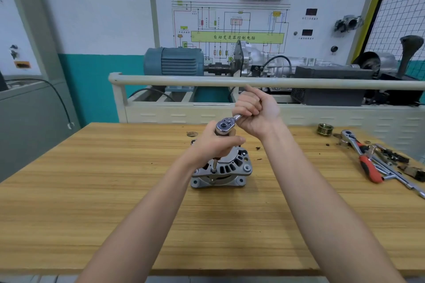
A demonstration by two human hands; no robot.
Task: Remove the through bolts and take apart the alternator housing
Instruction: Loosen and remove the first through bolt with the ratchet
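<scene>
Near the middle of the worktop, the left hand is gripping the extension bar over the alternator while the right hand is clenching the ratchet handle, risking the socket slipping off the bolt if tilted.

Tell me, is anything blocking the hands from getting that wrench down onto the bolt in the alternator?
Nothing visible does. The right hand grips the ratchet wrench handle, the left hand holds its extension just under the head, and the extension runs straight down to a bolt at the alternator rim. The spare tools lie far right.
</scene>
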